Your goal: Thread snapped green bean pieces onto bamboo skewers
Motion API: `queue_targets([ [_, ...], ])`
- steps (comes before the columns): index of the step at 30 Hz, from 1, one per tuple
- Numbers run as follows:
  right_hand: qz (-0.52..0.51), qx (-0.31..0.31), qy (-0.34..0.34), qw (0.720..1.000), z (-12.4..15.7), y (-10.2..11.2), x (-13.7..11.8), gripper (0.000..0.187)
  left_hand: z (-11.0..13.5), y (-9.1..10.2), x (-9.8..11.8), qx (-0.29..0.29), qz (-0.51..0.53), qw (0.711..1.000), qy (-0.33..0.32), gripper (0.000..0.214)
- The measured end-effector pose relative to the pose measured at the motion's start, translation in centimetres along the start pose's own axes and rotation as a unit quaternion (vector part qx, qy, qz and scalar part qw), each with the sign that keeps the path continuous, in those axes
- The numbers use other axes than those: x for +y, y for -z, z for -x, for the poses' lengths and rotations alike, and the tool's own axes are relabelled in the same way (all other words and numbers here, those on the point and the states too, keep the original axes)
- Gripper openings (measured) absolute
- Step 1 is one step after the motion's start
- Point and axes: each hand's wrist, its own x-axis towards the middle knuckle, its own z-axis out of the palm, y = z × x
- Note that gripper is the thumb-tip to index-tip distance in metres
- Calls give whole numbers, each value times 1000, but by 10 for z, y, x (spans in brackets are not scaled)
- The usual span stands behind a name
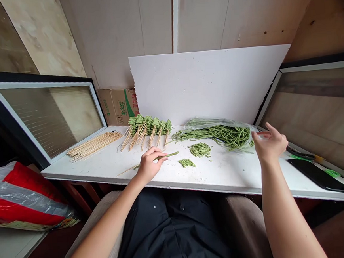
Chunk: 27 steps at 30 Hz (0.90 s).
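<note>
My left hand (149,163) is closed around a long green bean (171,155), whose end sticks out to the right past my fingertips. A thin wooden skewer (124,172) shows to the left under that hand. My right hand (270,143) has its fingers apart at the right end of a clear plastic bag (213,121), with the thumb side against the plastic. Long green beans (232,136) lie in and out of the bag. Nearer me are a pile of short-cut bean pieces (200,150) and a small row of cut bean pieces (187,163).
Skewers threaded with bean pieces (148,125) are stacked at the back left, beside bare skewers (94,145). A cardboard box (115,105) stands behind. On the right of the white table (223,176) lie a black phone (318,175) and green-handled scissors (332,173).
</note>
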Motion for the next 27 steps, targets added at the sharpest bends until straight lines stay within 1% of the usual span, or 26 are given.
queue_targets([
  [2, 7, 11, -14, 1000, -2, 7, -27, 52, 0, 0, 1, 2, -2, 1000, 8, 10],
  [4, -30, -32, 0, 999, 2, 15, -57, 39, 0, 0, 2, 8, -6, 1000, 25, 15],
  [5, -80, -97, 10, 992, 8, 17, -72, 38, 0, 0, 3, 14, -10, 999, 35, 18],
  [6, -146, -181, 17, 972, 16, 19, -89, 41, 0, -1, 5, 22, -13, 999, 44, 21],
  [7, -210, -273, 21, 939, 28, 20, -105, 45, -1, -1, 6, 31, -16, 998, 54, 25],
  [8, -262, -364, 31, 893, 42, 21, -122, 48, -1, -1, 7, 39, -17, 997, 61, 28],
  [9, -300, -439, 52, 845, 59, 20, -138, 48, -1, -1, 9, 46, -16, 997, 67, 31],
  [10, -330, -490, 69, 804, 78, 19, -154, 46, -1, -2, 10, 50, -13, 996, 72, 33],
  [13, -414, -566, 76, 709, 136, 15, -192, 39, -2, -2, 15, 56, 1, 995, 82, 38],
  [15, -457, -585, 68, 666, 166, 13, -208, 37, -2, -3, 18, 56, 8, 995, 86, 36],
  [16, -479, -579, 57, 657, 177, 13, -212, 36, -3, -3, 19, 55, 10, 995, 86, 34],
  [18, -512, -555, 17, 655, 193, 13, -216, 33, -3, -5, 21, 52, 11, 995, 84, 31],
  [21, -533, -528, -37, 661, 203, 10, -215, 34, -4, -6, 24, 45, 15, 996, 79, 30],
  [25, -554, -511, -59, 654, 206, 6, -214, 35, -4, -8, 25, 36, 26, 996, 77, 26],
  [27, -559, -499, -58, 660, 205, 6, -214, 35, -3, -8, 25, 29, 32, 996, 75, 26],
])
